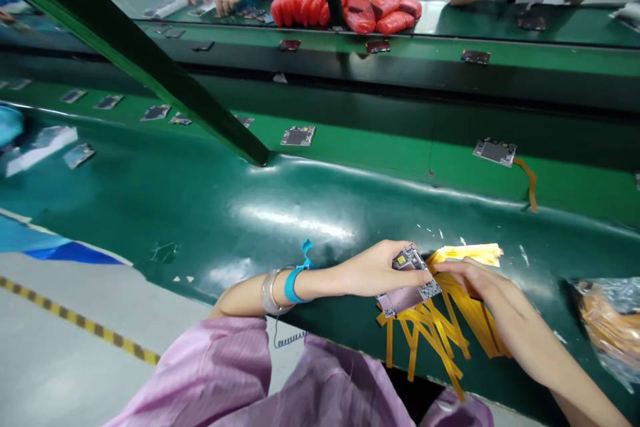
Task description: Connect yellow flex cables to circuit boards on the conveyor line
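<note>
Evidently the left hand (373, 270) pinches a circuit board (409, 280) between closed fingers, right hand (475, 278) apparently touching its edge.

Left hand (376, 269) reaches in palm down, fingers curled in a closed grip; right hand (475, 278) meets it, fingertips pinched.

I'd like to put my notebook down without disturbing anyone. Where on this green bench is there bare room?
The widest bare patch of the green mat lies left of the left hand, below the slanted green bar. It is crowded around the right hand: yellow strips, the circuit board and a plastic bag at the right edge.
</note>
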{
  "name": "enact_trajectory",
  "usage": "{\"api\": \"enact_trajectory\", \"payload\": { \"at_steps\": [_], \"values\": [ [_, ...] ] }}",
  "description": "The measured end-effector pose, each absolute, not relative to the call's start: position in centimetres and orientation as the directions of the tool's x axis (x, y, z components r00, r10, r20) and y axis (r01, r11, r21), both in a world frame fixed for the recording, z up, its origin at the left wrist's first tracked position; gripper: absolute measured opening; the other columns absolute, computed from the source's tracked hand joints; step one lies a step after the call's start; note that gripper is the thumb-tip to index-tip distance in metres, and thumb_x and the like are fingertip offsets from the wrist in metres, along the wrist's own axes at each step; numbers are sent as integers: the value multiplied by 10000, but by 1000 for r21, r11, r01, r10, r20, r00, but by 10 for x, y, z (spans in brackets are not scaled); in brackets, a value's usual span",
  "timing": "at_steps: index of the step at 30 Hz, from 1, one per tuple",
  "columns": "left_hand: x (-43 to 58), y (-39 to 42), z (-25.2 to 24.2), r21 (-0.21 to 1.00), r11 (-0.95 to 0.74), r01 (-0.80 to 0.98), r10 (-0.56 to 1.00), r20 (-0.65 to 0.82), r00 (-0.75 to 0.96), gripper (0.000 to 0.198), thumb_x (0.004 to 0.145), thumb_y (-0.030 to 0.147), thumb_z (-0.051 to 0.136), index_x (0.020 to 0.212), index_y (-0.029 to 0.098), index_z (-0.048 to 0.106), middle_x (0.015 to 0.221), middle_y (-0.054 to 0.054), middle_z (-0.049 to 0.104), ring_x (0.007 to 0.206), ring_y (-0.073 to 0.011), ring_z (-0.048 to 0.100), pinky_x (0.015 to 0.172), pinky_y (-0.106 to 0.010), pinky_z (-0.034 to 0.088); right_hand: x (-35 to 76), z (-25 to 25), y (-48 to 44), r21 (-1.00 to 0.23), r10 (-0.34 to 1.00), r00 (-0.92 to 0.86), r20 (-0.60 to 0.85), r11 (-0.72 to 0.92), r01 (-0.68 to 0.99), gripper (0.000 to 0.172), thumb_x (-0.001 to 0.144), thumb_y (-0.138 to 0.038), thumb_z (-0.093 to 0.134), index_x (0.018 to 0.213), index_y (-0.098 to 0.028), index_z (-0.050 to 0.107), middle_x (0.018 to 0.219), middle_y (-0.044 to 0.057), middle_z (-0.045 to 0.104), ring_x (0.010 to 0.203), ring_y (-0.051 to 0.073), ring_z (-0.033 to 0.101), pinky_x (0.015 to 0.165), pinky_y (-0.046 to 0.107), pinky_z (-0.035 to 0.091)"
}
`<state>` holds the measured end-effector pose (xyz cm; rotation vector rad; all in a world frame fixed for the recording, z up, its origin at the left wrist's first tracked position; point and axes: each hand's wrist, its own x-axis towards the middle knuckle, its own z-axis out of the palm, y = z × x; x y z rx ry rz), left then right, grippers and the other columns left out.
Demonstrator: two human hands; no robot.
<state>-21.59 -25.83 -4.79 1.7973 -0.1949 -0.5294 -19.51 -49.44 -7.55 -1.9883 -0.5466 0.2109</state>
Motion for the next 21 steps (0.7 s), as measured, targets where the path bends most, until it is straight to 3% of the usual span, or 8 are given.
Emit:
{"api": "enact_trajectory", "payload": {
  "at_steps": [2,6,13,21],
  "values": [
    [-217,-259,-50,946,-301,122,-417,-246,875,299,876,442,653,829,159,567,708,39,517,641,-91,451,574,-211,372,-199,-72,-490,-923,468,884,14,-334,191,328,966,-533,572,1023,-269,758,1014,62,730,976,245,697,828,337,585],
    [-220,-259,-52,943,-319,99,-444,-241,863,314,887,460,629,822,163,552,690,44,498,617,-89,434,557,-215,364,-203,-73,-481,-969,342,938,57,-208,135,244,832,-466,771,897,-232,748,943,60,755,863,226,721,774,304,602],
    [-226,-260,-50,951,-291,106,-465,-238,853,317,887,449,630,803,163,520,696,43,489,633,-89,426,548,-203,361,-212,-79,-466,-955,208,968,138,-232,186,222,817,-436,779,800,-218,737,798,51,764,659,207,706,576,285,576],
    [-229,-261,-48,963,-252,97,-459,-207,864,296,897,420,633,791,164,528,688,51,460,626,-84,392,552,-210,342,-222,-81,-465,-890,128,933,337,-280,360,90,855,-320,774,836,-243,732,811,29,754,702,206,706,639,304,574]
  ]
}}
